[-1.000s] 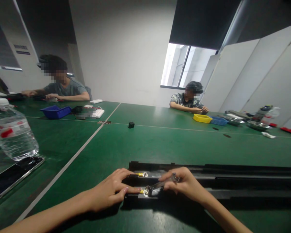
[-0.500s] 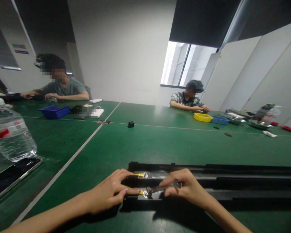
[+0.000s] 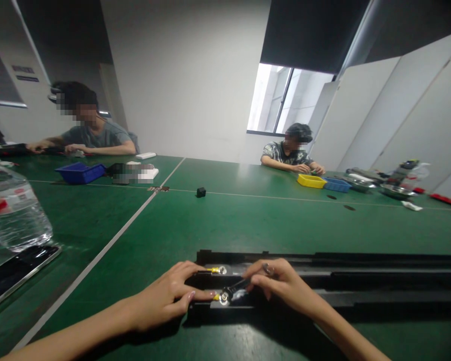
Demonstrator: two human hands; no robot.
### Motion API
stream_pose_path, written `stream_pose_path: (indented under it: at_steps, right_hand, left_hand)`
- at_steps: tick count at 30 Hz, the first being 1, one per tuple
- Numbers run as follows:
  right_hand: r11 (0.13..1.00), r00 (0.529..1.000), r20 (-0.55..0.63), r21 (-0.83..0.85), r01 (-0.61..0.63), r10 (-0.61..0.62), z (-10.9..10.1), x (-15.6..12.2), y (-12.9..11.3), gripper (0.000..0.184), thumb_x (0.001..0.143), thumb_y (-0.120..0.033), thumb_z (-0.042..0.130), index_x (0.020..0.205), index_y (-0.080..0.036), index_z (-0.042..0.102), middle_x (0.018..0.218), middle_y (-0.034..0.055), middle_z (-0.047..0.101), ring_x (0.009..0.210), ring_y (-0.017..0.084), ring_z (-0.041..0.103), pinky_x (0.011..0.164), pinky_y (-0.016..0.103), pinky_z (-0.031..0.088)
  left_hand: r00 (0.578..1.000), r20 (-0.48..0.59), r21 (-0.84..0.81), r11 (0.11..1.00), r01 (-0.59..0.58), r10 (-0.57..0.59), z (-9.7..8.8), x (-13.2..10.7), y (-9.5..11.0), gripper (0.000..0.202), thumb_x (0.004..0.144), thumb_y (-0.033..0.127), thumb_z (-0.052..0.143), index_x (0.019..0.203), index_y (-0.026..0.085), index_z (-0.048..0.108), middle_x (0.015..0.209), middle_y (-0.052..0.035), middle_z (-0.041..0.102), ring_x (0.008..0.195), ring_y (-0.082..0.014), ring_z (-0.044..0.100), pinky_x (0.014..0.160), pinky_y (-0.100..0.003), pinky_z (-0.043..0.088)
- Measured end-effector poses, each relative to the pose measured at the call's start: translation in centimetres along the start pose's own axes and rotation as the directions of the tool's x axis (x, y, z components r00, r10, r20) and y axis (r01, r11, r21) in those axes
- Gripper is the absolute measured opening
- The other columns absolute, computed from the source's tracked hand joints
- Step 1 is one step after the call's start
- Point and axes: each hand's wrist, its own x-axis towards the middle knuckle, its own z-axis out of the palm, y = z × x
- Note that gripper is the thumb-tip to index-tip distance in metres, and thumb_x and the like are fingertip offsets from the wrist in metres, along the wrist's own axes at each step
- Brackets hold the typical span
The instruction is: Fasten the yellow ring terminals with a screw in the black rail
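Note:
A long black channelled rail (image 3: 263,313) lies across the table in front of me. Two ring terminals with yellow sleeves are fixed at its left end, a far one (image 3: 221,270) and a near one (image 3: 224,298). My left hand (image 3: 169,293) rests over that end, fingers stretched apart, one fingertip pressing the yellow sleeve of the near terminal. In my right hand (image 3: 281,281) a small metal wrench (image 3: 235,287) is pinched between thumb and fingers. Its head sits at the fastener on the near terminal, and its other end shows above my knuckles.
A phone (image 3: 18,273) and a water bottle (image 3: 17,210) are at left. Farther off are a blue bin (image 3: 80,173), a small black block (image 3: 201,192), a yellow tray (image 3: 311,181), a blue tray (image 3: 336,185) and metal bowls (image 3: 398,190). Two people sit across the table.
My right hand has turned the wrench, so its free end has swung up and away from me. The left hand keeps its place on the rail. The view has shifted slightly.

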Motion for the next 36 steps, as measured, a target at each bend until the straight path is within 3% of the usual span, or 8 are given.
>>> stream_pose_path:
  at_steps: [10, 18, 36]
  right_hand:
    - [1.000, 0.999, -0.032, 0.018, -0.022, 0.022, -0.09, 0.08, 0.35, 0.030, 0.086, -0.040, 0.064, 0.093, -0.013, 0.072, 0.073, 0.0070, 0.072, 0.045, 0.007, 0.047, 0.045, 0.019, 0.037]
    - [0.995, 0.998, -0.003, 0.087, -0.055, 0.056, -0.06, 0.16, -0.01, 0.026, 0.081, -0.038, 0.070, 0.091, -0.014, 0.071, 0.073, 0.0057, 0.072, 0.050, 0.008, 0.052, 0.046, 0.018, 0.041]
    - [0.991, 0.998, 0.005, 0.115, -0.069, 0.069, -0.29, 0.02, 0.37, 0.030, 0.086, -0.041, 0.065, 0.096, -0.013, 0.070, 0.075, 0.0072, 0.073, 0.048, 0.006, 0.051, 0.046, 0.016, 0.040]
  left_hand:
    - [1.000, -0.014, -0.017, 1.000, -0.003, 0.002, -0.14, 0.10, 0.23, 0.042, 0.103, 0.024, 0.032, 0.131, 0.039, 0.060, 0.131, -0.0075, 0.052, 0.114, -0.0283, 0.050, 0.099, -0.048, 0.040]
    - [1.000, -0.009, -0.020, 1.000, -0.009, 0.009, -0.01, -0.02, 0.01, 0.040, 0.104, 0.031, 0.030, 0.131, 0.038, 0.059, 0.133, -0.0077, 0.052, 0.116, -0.0287, 0.049, 0.101, -0.048, 0.039]
    - [1.000, -0.009, -0.012, 1.000, -0.012, 0.012, 0.15, -0.02, -0.16, 0.041, 0.105, 0.029, 0.029, 0.133, 0.040, 0.057, 0.134, -0.0064, 0.050, 0.116, -0.0273, 0.048, 0.101, -0.048, 0.038]
